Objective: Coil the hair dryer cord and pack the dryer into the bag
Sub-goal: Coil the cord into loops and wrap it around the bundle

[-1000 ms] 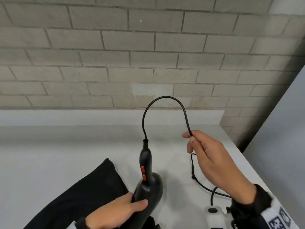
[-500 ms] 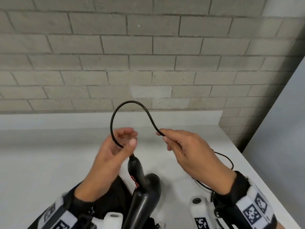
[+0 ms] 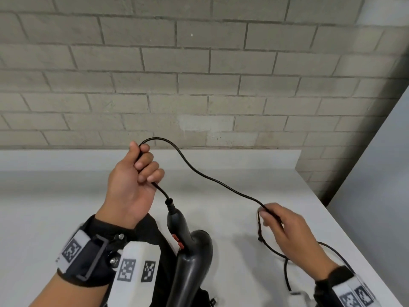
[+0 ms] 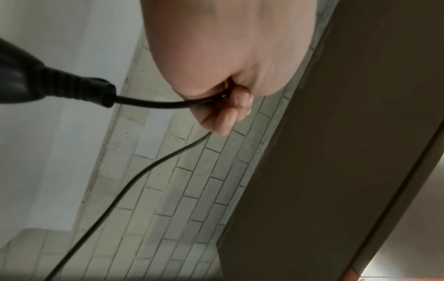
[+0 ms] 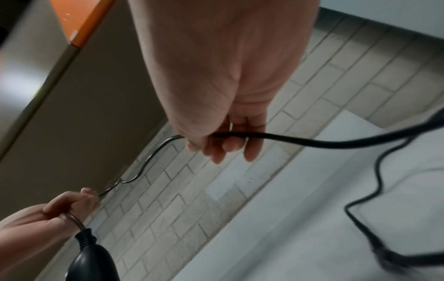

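Note:
The black hair dryer (image 3: 190, 260) stands handle-up at the near edge of the white table (image 3: 55, 207), its red switches (image 3: 177, 240) on the handle. Its black cord (image 3: 212, 179) leaves the handle top and runs through my left hand (image 3: 141, 167), whose fingers are curled round a short loop of it. From there it slopes down to my right hand (image 3: 269, 214), which pinches it lower and to the right. The slack cord (image 3: 285, 269) lies on the table under the right wrist. The black bag (image 3: 159, 244) lies beneath the dryer, mostly hidden by my left arm.
A grey brick wall (image 3: 199, 74) rises behind the table's raised back ledge (image 3: 243, 158). The table's right edge (image 3: 345, 231) runs diagonally close to my right hand, with a pale panel (image 3: 387, 173) beyond it.
My left hand has closed round the cord near the handle and lifted. My right hand slid down the cord and moved right and lower, stretching the former loop into a long slope.

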The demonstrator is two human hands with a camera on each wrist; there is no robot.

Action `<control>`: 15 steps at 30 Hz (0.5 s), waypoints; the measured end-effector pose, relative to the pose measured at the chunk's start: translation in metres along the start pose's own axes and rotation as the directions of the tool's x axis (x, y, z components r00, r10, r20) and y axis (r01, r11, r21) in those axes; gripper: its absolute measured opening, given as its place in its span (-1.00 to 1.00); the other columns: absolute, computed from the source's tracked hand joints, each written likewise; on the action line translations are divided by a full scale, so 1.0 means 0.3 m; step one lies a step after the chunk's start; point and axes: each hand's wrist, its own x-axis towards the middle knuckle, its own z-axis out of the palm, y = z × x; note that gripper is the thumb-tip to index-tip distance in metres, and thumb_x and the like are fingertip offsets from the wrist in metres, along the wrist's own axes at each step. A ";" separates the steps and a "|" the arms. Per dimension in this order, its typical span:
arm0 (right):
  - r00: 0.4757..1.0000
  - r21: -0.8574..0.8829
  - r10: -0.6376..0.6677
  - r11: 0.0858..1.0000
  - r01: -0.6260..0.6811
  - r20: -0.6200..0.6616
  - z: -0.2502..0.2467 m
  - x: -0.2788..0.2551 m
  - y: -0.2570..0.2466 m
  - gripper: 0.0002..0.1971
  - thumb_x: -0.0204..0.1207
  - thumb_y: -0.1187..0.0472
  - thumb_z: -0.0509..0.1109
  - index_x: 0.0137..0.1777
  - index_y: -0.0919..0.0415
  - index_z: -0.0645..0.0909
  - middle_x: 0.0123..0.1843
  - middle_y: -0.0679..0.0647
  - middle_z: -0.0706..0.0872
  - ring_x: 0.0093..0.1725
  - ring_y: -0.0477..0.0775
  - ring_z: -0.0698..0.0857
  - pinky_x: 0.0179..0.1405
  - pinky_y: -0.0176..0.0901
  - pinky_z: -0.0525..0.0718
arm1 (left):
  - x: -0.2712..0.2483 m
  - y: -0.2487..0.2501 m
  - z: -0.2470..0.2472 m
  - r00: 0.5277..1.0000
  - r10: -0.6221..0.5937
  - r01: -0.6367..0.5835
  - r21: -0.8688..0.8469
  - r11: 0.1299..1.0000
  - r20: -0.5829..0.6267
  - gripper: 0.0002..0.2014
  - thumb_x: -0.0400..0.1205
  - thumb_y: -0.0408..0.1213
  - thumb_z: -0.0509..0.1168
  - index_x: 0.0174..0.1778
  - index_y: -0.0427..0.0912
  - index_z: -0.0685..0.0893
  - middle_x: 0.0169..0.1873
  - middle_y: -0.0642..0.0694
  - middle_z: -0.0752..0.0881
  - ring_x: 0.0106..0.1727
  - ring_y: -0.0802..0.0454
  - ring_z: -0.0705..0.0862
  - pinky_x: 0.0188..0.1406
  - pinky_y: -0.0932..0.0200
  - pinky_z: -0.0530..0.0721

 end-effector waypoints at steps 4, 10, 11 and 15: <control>0.996 0.125 0.014 0.992 -0.003 -0.087 -0.006 -0.093 0.005 -0.92 0.60 -0.01 0.36 0.04 -0.22 0.58 -0.16 -0.20 0.72 -0.21 -0.09 0.73 -0.24 -0.34 0.65 | 0.024 -0.025 -0.016 0.996 0.061 -0.063 -0.022 0.998 -0.060 -0.68 0.82 -0.10 0.05 -0.11 -0.20 0.56 -0.51 0.05 0.45 -0.49 0.14 0.48 -0.44 0.28 0.61; 0.943 -0.280 -0.329 0.901 0.330 0.053 -0.041 -0.117 -0.132 -0.80 0.61 -0.03 0.25 0.07 -0.07 0.68 -0.24 -0.13 0.64 -0.28 -0.06 0.62 -0.48 -0.20 0.60 | 0.007 -0.081 0.023 0.994 0.081 -0.093 0.181 0.979 0.074 -0.62 0.82 -0.09 0.01 0.22 -0.30 0.61 -0.21 -0.09 0.72 -0.16 0.00 0.72 -0.09 0.12 0.77; 0.922 -0.294 -0.376 0.874 0.387 0.097 -0.051 -0.111 -0.163 -0.83 0.62 -0.01 0.25 0.07 -0.07 0.64 -0.25 -0.11 0.62 -0.31 0.00 0.61 -0.55 -0.18 0.59 | -0.002 -0.091 0.036 0.991 0.080 -0.104 0.223 0.969 0.111 -0.60 0.82 -0.08 0.01 0.24 -0.31 0.61 -0.19 -0.10 0.72 -0.14 -0.02 0.72 -0.07 0.10 0.76; 0.877 -0.139 -0.472 0.866 0.481 0.092 -0.110 -0.074 -0.289 -0.86 0.67 0.07 0.27 0.10 0.01 0.64 -0.23 -0.05 0.59 -0.29 0.04 0.54 -0.47 -0.09 0.59 | -0.044 -0.137 0.078 0.969 0.054 -0.156 0.429 0.890 0.239 -0.55 0.78 -0.01 0.02 0.28 -0.30 0.62 -0.16 -0.16 0.71 -0.06 -0.12 0.71 0.00 -0.03 0.68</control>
